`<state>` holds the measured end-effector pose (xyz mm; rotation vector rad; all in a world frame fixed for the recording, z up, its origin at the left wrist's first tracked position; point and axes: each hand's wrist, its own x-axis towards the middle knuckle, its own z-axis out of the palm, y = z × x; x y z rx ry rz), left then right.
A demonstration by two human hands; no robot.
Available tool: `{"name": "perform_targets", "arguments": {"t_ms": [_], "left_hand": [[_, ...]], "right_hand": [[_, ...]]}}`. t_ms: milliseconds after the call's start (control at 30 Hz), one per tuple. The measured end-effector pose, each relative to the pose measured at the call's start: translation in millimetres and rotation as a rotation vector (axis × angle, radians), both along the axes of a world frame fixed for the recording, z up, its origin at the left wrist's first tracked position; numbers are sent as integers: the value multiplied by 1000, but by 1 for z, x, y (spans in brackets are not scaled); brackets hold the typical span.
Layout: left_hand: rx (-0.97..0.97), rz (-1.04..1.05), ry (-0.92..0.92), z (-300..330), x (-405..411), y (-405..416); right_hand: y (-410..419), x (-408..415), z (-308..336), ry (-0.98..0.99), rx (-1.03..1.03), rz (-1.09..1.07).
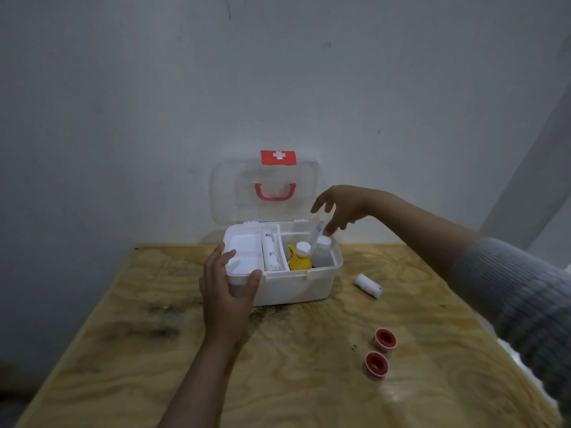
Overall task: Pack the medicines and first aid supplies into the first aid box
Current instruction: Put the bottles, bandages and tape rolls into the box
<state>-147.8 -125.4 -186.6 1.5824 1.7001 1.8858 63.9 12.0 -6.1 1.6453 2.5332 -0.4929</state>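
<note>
— Three things left out on the worktop (185, 366), by my count: a white bandage roll (368, 285) lying on its side just off the box's right end, and two red-cored tape rolls (385, 339) near the right edge, one closer to the front than the other.

— And the first aid box (293, 285) itself?

— Sitting at the back edge, against the wall, clear lid (265, 193) tipped up and open so both hands get in from above. Left hand (227, 291) is on the box's front-left corner, fingers spread loosely, thumb along the front rim. I'd say that's bracing, so the light plastic doesn't skate while the other hand works.

— What's the right hand doing?

— Right hand (340, 208) hangs over the back-right part of the box, fingertips pointing down around a slim clear tube-like item (317, 234), possibly a syringe. It's blurred, so whether the fingers grip it or have just let go, I cannot tell.

— What's in there already?

— Inner tray on the left holds a long wrapped bandage (271, 251) in its narrow slot. Right compartment has a yellow bottle (299, 257) and a white bottle (323, 250) standing upright, touching or nearly so. The slim item leans between them, likely because that's the only gap tall enough.

— How far along?

— Past halfway, I'd judge.
</note>
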Motion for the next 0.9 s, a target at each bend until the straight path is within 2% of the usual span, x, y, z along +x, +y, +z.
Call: {"name": "perform_targets", "arguments": {"t_ms": [133,367,500,667,767,900], "left_hand": [[-7,-5,-3,0,1,0],[-17,-7,-3,1,1,-2],[-14,-3,4,2,2,-4],[-16,1,13,5,4,-5],[-28,2,9,7,4,-7],[-18,-18,20,8,2,-9]], "right_hand": [[-2,5,-7,124,89,-30],[-26,36,-15,294,359,-87],[-53,62,-33,345,323,-161],[-84,84,-90,251,186,-252],[-95,85,-116,232,245,-259],[-98,88,-123,317,299,-296]]}}
